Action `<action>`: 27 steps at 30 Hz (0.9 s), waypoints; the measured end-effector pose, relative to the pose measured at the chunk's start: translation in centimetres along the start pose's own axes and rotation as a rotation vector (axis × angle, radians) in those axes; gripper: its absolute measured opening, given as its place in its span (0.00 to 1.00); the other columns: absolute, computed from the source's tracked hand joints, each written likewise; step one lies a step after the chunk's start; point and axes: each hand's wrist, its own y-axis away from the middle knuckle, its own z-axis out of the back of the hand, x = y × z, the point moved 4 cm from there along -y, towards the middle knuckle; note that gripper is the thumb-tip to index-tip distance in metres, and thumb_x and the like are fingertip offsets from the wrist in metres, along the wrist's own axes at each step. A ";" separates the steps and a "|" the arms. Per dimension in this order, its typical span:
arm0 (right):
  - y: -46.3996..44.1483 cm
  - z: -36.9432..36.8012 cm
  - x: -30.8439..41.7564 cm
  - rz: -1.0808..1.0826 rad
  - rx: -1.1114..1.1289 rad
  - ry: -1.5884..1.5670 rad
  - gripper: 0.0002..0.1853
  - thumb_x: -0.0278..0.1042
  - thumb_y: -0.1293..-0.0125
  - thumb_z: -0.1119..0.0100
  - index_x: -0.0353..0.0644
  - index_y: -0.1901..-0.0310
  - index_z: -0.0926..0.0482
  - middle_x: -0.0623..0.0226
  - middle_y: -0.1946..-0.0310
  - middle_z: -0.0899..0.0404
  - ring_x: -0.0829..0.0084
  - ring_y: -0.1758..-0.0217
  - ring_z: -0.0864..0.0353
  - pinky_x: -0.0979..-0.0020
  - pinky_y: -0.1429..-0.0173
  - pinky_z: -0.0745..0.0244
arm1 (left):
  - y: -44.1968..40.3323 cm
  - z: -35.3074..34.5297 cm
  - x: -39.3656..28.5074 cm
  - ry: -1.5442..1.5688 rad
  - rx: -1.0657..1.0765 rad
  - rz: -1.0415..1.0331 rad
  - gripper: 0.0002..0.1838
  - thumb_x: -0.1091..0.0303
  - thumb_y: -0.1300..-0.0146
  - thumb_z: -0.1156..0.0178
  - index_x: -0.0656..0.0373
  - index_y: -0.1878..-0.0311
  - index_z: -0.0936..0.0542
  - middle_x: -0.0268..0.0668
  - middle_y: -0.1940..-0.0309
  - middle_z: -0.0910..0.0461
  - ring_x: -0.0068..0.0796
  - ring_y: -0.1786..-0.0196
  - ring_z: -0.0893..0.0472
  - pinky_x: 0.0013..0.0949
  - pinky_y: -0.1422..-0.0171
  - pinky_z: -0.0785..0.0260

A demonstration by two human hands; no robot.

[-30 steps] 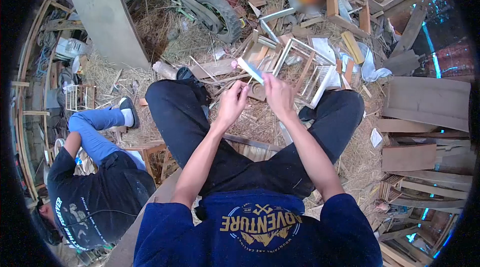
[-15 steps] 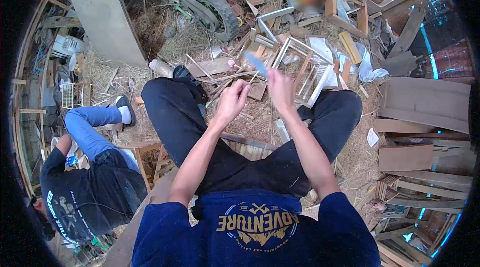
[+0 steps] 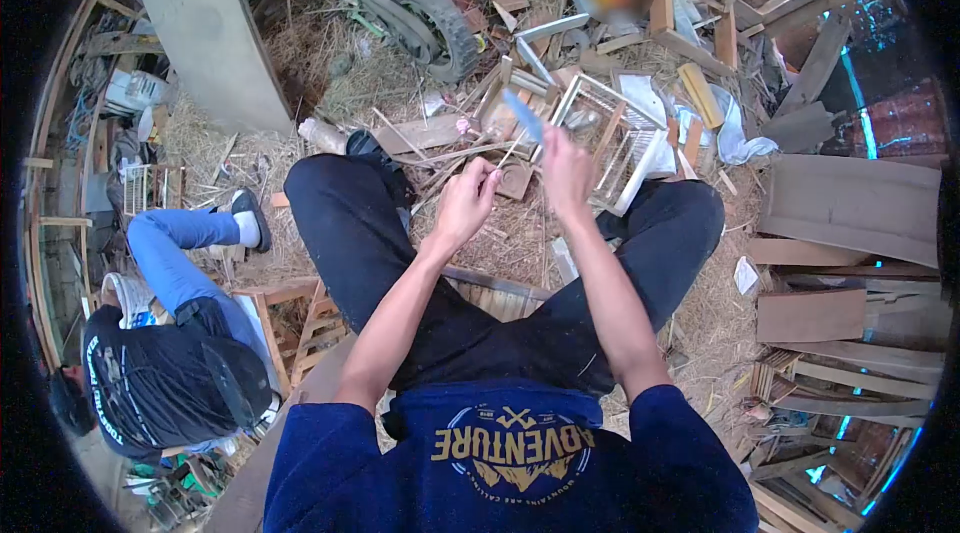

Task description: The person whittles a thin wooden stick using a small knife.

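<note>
A thin, pale wooden stick [image 3: 513,147] is being pinched by the left hand [image 3: 466,201] above the straw-strewn floor [image 3: 515,243]. A knife with a flat blue-grey blade [image 3: 523,115] is being gripped in the closed right hand [image 3: 568,171], being held slightly farther forward and rightward than before.

Navy shirt [image 3: 510,473]: "ADVENTURE"; black shirt [image 3: 170,383]: "TOGETHER".

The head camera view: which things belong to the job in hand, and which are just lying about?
Seemingly in the job:
- knife, in the right hand
- thin stick, in the left hand

Apparently just lying about:
- wheel
- yellowish block
- white cloth
</note>
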 end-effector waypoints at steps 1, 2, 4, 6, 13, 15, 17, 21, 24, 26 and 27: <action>0.1 -0.4 -0.4 0.061 -0.059 0.013 0.12 0.42 0.23 0.50 0.52 0.58 0.15 0.64 0.84 0.21 0.67 0.86 0.22 0.61 0.80 0.29 | 0.0 0.0 0.2 -0.001 -0.006 -0.011 0.10 0.65 0.27 0.42 0.65 0.56 0.23 0.47 0.74 0.19 0.40 0.72 0.20 0.40 0.64 0.29; 0.5 -0.8 -0.6 0.118 -0.124 0.026 0.13 0.41 0.23 0.50 0.51 0.60 0.16 0.65 0.85 0.21 0.68 0.87 0.23 0.63 0.82 0.30 | 0.2 0.1 0.3 -0.003 -0.009 -0.027 0.10 0.66 0.27 0.42 0.65 0.56 0.23 0.47 0.74 0.19 0.41 0.72 0.19 0.40 0.64 0.29; 1.9 -0.2 1.9 0.235 -0.073 0.105 0.14 0.42 0.21 0.51 0.50 0.60 0.16 0.64 0.86 0.22 0.67 0.88 0.23 0.63 0.82 0.29 | 0.4 0.1 0.4 0.014 -0.028 -0.040 0.10 0.66 0.26 0.43 0.64 0.56 0.23 0.49 0.71 0.18 0.46 0.68 0.17 0.43 0.62 0.28; 1.8 -0.3 2.1 0.290 -0.131 0.056 0.15 0.42 0.21 0.52 0.50 0.60 0.16 0.64 0.87 0.23 0.66 0.87 0.23 0.63 0.82 0.29 | 0.2 0.2 0.5 0.021 -0.026 0.007 0.10 0.66 0.26 0.43 0.64 0.55 0.23 0.49 0.70 0.17 0.48 0.67 0.17 0.45 0.61 0.27; 2.0 -1.4 1.8 0.150 0.038 0.066 0.17 0.47 0.22 0.53 0.49 0.55 0.15 0.55 0.81 0.19 0.55 0.80 0.17 0.54 0.74 0.24 | 0.3 0.1 0.7 0.020 -0.055 -0.041 0.10 0.65 0.26 0.43 0.63 0.57 0.24 0.49 0.73 0.19 0.49 0.70 0.18 0.45 0.65 0.30; 0.7 -1.0 1.0 -0.021 0.061 0.013 0.18 0.47 0.21 0.54 0.49 0.56 0.15 0.53 0.81 0.20 0.53 0.80 0.17 0.53 0.73 0.24 | -0.2 0.0 0.5 0.004 -0.060 -0.050 0.11 0.64 0.26 0.43 0.64 0.57 0.24 0.49 0.72 0.19 0.48 0.69 0.17 0.44 0.63 0.28; 0.1 -0.5 0.7 -0.043 0.042 -0.005 0.17 0.47 0.22 0.53 0.50 0.55 0.15 0.53 0.81 0.20 0.52 0.79 0.17 0.53 0.72 0.23 | -0.2 -0.1 0.5 -0.033 -0.080 -0.083 0.11 0.64 0.27 0.42 0.64 0.58 0.24 0.49 0.73 0.19 0.47 0.70 0.18 0.44 0.64 0.29; 2.2 -1.3 2.2 0.188 -0.050 0.026 0.17 0.45 0.21 0.54 0.48 0.62 0.17 0.55 0.83 0.20 0.54 0.82 0.18 0.54 0.76 0.25 | 0.1 0.2 0.3 -0.026 0.010 0.031 0.11 0.64 0.27 0.42 0.64 0.57 0.23 0.49 0.71 0.18 0.44 0.68 0.17 0.43 0.62 0.28; 0.5 -0.7 1.5 0.055 0.016 0.048 0.17 0.46 0.22 0.53 0.47 0.61 0.17 0.55 0.80 0.19 0.54 0.79 0.17 0.54 0.75 0.24 | -0.5 -0.2 0.7 0.029 -0.009 0.000 0.11 0.65 0.27 0.42 0.65 0.56 0.23 0.49 0.70 0.18 0.40 0.67 0.18 0.42 0.62 0.28; 0.7 -0.8 1.4 0.017 0.076 0.029 0.17 0.47 0.22 0.53 0.47 0.60 0.17 0.55 0.79 0.18 0.54 0.78 0.16 0.53 0.73 0.24 | 0.0 0.0 0.2 0.041 0.001 0.025 0.10 0.65 0.27 0.42 0.65 0.57 0.23 0.47 0.71 0.18 0.39 0.68 0.18 0.42 0.62 0.29; 2.0 -1.3 2.2 0.147 0.115 0.033 0.18 0.48 0.22 0.53 0.46 0.59 0.18 0.55 0.79 0.18 0.53 0.76 0.16 0.52 0.72 0.23 | 0.3 0.1 0.1 0.035 -0.032 -0.026 0.15 0.58 0.24 0.47 0.62 0.59 0.24 0.46 0.79 0.23 0.45 0.75 0.21 0.44 0.68 0.32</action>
